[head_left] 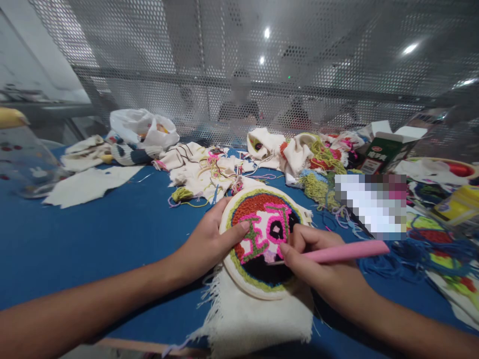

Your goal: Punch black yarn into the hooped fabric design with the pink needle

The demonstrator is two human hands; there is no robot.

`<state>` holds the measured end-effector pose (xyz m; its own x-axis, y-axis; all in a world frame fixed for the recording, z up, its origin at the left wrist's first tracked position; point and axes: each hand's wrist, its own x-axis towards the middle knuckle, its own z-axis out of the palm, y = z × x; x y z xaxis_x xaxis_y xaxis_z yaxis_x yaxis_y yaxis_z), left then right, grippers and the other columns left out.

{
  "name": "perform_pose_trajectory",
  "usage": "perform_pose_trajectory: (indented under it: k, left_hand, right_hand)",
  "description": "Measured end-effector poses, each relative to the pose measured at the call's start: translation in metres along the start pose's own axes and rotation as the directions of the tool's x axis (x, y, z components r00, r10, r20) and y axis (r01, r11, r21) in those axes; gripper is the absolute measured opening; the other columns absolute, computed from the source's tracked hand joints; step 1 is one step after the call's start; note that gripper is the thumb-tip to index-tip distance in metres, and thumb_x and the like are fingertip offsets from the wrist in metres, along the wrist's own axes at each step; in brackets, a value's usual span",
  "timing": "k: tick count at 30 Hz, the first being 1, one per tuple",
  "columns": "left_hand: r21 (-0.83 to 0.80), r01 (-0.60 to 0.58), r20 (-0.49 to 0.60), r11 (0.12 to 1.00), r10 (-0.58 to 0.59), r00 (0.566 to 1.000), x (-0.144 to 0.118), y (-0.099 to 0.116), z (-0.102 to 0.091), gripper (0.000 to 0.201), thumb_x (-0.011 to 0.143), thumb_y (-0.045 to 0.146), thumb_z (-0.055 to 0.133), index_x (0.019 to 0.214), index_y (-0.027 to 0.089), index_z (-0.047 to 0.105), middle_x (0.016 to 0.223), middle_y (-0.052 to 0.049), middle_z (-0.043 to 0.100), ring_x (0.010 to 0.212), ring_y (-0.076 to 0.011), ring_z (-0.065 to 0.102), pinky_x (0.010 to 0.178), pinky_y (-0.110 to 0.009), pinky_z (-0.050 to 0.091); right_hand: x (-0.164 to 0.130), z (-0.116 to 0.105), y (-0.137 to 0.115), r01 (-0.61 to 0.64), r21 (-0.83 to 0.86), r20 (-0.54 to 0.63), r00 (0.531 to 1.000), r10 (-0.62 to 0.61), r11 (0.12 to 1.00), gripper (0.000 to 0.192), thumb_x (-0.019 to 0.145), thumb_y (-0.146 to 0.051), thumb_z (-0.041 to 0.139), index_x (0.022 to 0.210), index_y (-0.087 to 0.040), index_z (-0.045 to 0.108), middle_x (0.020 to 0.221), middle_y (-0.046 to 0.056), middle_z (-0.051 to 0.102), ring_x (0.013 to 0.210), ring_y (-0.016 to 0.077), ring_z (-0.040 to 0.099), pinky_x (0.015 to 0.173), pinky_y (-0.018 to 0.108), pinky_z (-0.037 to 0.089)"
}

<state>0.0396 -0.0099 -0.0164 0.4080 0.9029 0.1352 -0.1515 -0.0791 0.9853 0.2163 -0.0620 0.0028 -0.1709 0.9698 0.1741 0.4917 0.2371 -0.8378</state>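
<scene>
A round embroidery hoop (229, 267) with cream cloth stretched in it lies tilted on the blue table (112, 239). The cloth carries a tufted picture in red, pink, black, white and green yarn (262, 227). My left hand (209, 244) grips the hoop's left rim, thumb on the yarn. My right hand (322, 269) holds a pink punch needle pen (344, 252) like a pencil, its tip pressed into the lower middle of the picture. Frayed cream cloth (258, 319) hangs from the hoop toward me.
Heaps of cream cloth and loose yarn (202, 172) lie behind the hoop, more yarn (318, 169) to the right. A white plastic bag (144, 127) sits back left, a green carton (385, 149) back right, a clear container (22, 159) far left. A perforated metal screen (239, 75) closes the back.
</scene>
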Motion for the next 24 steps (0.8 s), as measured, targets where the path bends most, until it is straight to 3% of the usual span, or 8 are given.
perform_pose_trajectory:
  k: [5, 9, 12, 15, 21, 24]
  left_hand:
    - [0.017, -0.018, -0.008, 1.0, 0.018, 1.0, -0.002, -0.001, 0.0, 0.04, 0.077, 0.028, 0.061, 0.11, 0.014, 0.044, 0.105, -0.008, 0.062, 0.09, -0.0193, 0.059, 0.077, -0.028, 0.048]
    - [0.045, -0.045, -0.021, 0.998, 0.046, 0.999, -0.004, -0.001, 0.001, 0.04, 0.078, 0.029, 0.059, 0.112, 0.015, 0.043, 0.109, -0.008, 0.06, 0.093, -0.021, 0.058, 0.079, -0.029, 0.047]
    - [0.066, -0.057, -0.028, 0.996, 0.059, 0.998, -0.006, -0.001, 0.001, 0.041, 0.078, 0.03, 0.059, 0.113, 0.016, 0.043, 0.111, -0.008, 0.06, 0.095, -0.0217, 0.058, 0.078, -0.029, 0.047]
    - [0.042, -0.043, -0.005, 0.998, 0.044, 0.999, -0.005, -0.002, 0.0, 0.04, 0.077, 0.031, 0.059, 0.111, 0.016, 0.044, 0.109, -0.008, 0.061, 0.091, -0.0211, 0.059, 0.076, -0.029, 0.048]
    - [0.025, -0.019, 0.009, 1.0, 0.019, 1.0, -0.002, 0.0, 0.0, 0.038, 0.077, 0.03, 0.06, 0.108, 0.015, 0.045, 0.096, -0.006, 0.063, 0.083, -0.0184, 0.06, 0.073, -0.027, 0.049]
    - [0.028, -0.011, 0.009, 1.0, 0.011, 1.0, -0.001, 0.001, 0.0, 0.038, 0.077, 0.03, 0.06, 0.108, 0.015, 0.045, 0.094, -0.006, 0.063, 0.081, -0.0181, 0.06, 0.07, -0.027, 0.05]
  right_hand:
    - [-0.008, 0.004, 0.008, 0.189, -0.131, 0.153, 0.974, -0.168, 0.973, 0.027, 0.082, -0.025, 0.049, 0.059, -0.019, 0.036, 0.054, -0.006, 0.042, 0.048, 0.0071, 0.037, 0.045, 0.019, 0.028]
    - [-0.004, 0.006, 0.015, 0.36, -0.144, 0.274, 0.91, -0.312, 0.922, 0.017, 0.083, -0.023, 0.05, 0.068, -0.019, 0.043, 0.065, -0.003, 0.049, 0.058, 0.0084, 0.044, 0.053, 0.019, 0.034]
    - [0.0, 0.006, 0.014, 0.411, -0.124, 0.322, 0.878, -0.355, 0.903, 0.013, 0.083, -0.023, 0.051, 0.072, -0.019, 0.045, 0.07, -0.002, 0.049, 0.061, 0.009, 0.044, 0.058, 0.02, 0.036]
    - [0.0, 0.004, 0.006, 0.349, -0.119, 0.293, 0.907, -0.302, 0.93, 0.013, 0.079, -0.02, 0.053, 0.069, -0.018, 0.046, 0.065, -0.002, 0.049, 0.058, 0.0088, 0.042, 0.053, 0.02, 0.033]
    - [-0.002, -0.001, 0.001, 0.036, 0.092, 0.181, 0.982, -0.052, 0.995, 0.015, 0.073, -0.022, 0.05, 0.06, -0.018, 0.044, 0.059, -0.003, 0.045, 0.055, 0.0103, 0.039, 0.05, 0.021, 0.031]
    - [-0.002, 0.0, 0.003, -0.005, 0.166, 0.112, 0.994, -0.014, 0.986, 0.016, 0.069, -0.024, 0.051, 0.057, -0.018, 0.042, 0.059, -0.002, 0.044, 0.058, 0.0114, 0.04, 0.053, 0.023, 0.031]
